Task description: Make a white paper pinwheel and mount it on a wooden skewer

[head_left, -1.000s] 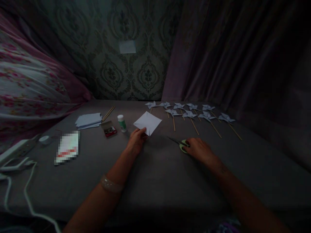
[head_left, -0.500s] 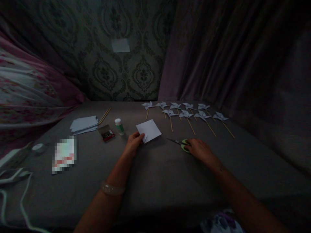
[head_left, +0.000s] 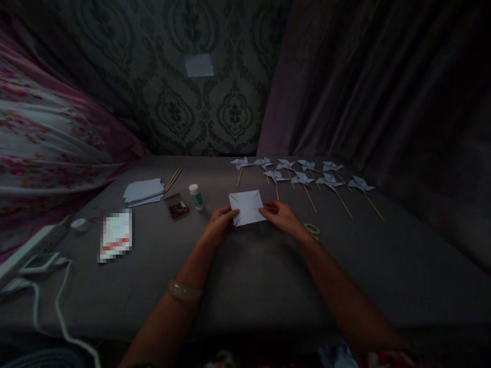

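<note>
A square sheet of white paper (head_left: 248,207) with slits running in from its corners is held up over the table between my two hands. My left hand (head_left: 222,221) pinches its left edge, thumb on top. On the right edge, my right hand (head_left: 282,214) grips it the same way. The scissors (head_left: 312,229) lie on the cloth beside my right forearm; only a green handle shows, the rest hidden behind the arm.
Several paper pinwheels (head_left: 302,178) on sticks lie at the back right. To the left are a glue stick (head_left: 196,197), an open box of small pieces (head_left: 177,206), sticks (head_left: 174,179), a paper stack (head_left: 143,192), a blurred packet (head_left: 116,235) and a power strip (head_left: 28,251) with white cables.
My right hand has let go of the scissors and moved left to take the paper's right edge. The paper has turned from a diamond to nearly square-on. The view has shifted slightly.
</note>
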The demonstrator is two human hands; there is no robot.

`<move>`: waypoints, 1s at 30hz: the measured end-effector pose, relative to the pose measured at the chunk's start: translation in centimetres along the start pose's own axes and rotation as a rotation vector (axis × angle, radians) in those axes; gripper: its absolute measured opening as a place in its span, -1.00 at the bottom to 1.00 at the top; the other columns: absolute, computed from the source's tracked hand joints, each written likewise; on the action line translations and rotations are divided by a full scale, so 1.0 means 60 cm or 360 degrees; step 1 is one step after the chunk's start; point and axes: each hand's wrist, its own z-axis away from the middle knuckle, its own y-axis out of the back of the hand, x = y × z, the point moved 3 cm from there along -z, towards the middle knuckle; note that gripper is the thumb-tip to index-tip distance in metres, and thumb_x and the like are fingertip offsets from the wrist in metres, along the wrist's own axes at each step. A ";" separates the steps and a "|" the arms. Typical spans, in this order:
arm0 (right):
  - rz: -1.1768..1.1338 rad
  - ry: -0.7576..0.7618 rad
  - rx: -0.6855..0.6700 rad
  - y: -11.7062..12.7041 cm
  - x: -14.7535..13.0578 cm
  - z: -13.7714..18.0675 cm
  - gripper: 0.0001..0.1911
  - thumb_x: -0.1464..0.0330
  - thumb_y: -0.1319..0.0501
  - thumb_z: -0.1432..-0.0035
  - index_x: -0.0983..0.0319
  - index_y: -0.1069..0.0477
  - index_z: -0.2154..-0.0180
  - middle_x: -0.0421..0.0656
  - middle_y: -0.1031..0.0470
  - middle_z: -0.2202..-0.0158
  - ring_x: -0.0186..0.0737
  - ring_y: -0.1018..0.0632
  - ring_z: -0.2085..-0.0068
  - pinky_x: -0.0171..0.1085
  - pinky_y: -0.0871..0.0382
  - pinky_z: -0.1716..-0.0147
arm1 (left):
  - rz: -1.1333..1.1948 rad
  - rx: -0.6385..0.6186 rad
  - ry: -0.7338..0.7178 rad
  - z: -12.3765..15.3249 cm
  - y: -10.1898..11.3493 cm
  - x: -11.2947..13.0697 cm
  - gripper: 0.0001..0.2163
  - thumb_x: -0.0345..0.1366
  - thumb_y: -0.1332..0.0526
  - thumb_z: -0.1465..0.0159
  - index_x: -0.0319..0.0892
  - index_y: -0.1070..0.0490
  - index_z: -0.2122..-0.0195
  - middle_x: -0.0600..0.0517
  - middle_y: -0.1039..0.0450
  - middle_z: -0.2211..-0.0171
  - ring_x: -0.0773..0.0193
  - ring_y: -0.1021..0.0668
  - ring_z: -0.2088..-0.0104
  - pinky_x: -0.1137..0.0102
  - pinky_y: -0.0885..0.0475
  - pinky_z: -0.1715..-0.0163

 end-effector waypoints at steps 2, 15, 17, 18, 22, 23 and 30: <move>-0.0133 -0.0060 -0.0033 -0.027 0.001 -0.010 -0.58 0.38 -0.28 -0.08 0.42 -0.38 0.03 0.10 -0.54 0.09 -0.23 -0.58 0.15 -0.33 -0.43 0.18 | -0.0046 -0.0006 0.0004 0.002 0.000 0.000 -0.77 -0.29 -0.41 0.11 -0.25 -0.54 0.41 -0.01 -0.49 0.54 0.37 -0.43 0.60 0.47 -0.26 0.59; 0.0448 0.0044 0.0336 -0.065 0.018 0.011 -0.49 0.33 -0.15 -0.16 0.34 -0.20 -0.13 -0.04 -0.58 0.23 -0.10 -0.57 0.15 -0.27 -0.35 0.18 | -0.0873 0.0423 -0.0551 -0.010 0.021 -0.005 -0.74 -0.29 -0.28 -0.05 -0.21 -0.38 0.22 0.11 -0.42 0.56 0.31 -0.46 0.51 0.45 -0.30 0.49; 0.0553 0.0094 0.0322 -0.068 0.022 0.014 -0.48 0.33 -0.13 -0.18 0.32 -0.18 -0.17 -0.04 -0.58 0.20 -0.09 -0.57 0.16 -0.25 -0.34 0.19 | -0.1110 0.0447 -0.0618 -0.007 0.022 -0.006 -0.75 -0.33 -0.24 -0.10 -0.20 -0.37 0.18 0.10 -0.44 0.52 0.30 -0.49 0.47 0.43 -0.34 0.43; 0.0606 0.0129 0.0302 -0.069 0.025 0.015 -0.50 0.34 -0.13 -0.19 0.30 -0.20 -0.16 -0.04 -0.57 0.18 -0.09 -0.56 0.15 -0.24 -0.33 0.19 | -0.1215 0.0451 -0.0640 -0.005 0.022 -0.006 -0.76 -0.34 -0.23 -0.12 -0.19 -0.37 0.16 0.09 -0.46 0.50 0.29 -0.50 0.44 0.42 -0.35 0.40; 0.0806 0.0306 0.0226 -0.077 0.038 0.011 -0.67 0.34 -0.09 -0.23 0.26 -0.39 -0.02 -0.02 -0.54 0.10 -0.10 -0.53 0.09 -0.24 -0.30 0.12 | -0.1577 0.0473 -0.0693 0.006 0.018 -0.006 -0.83 -0.34 -0.20 -0.18 -0.17 -0.42 0.19 0.03 -0.51 0.41 0.28 -0.53 0.38 0.41 -0.38 0.35; 0.0852 0.0353 0.0218 -0.078 0.040 0.009 -0.69 0.35 -0.09 -0.24 0.27 -0.43 0.03 -0.02 -0.53 0.10 -0.10 -0.52 0.08 -0.24 -0.29 0.10 | -0.1652 0.0477 -0.0700 0.008 0.018 -0.006 -0.85 -0.34 -0.19 -0.19 -0.17 -0.44 0.21 0.01 -0.52 0.39 0.27 -0.53 0.37 0.41 -0.38 0.33; 0.1095 0.0469 0.0217 -0.081 0.045 0.007 -0.72 0.32 -0.10 -0.24 0.23 -0.54 0.14 0.00 -0.48 0.20 -0.09 -0.48 0.12 -0.23 -0.28 0.13 | -0.2061 0.0426 -0.0726 0.009 0.021 -0.011 -0.86 -0.40 -0.16 -0.20 -0.21 -0.51 0.27 -0.08 -0.53 0.28 0.20 -0.53 0.23 0.35 -0.40 0.19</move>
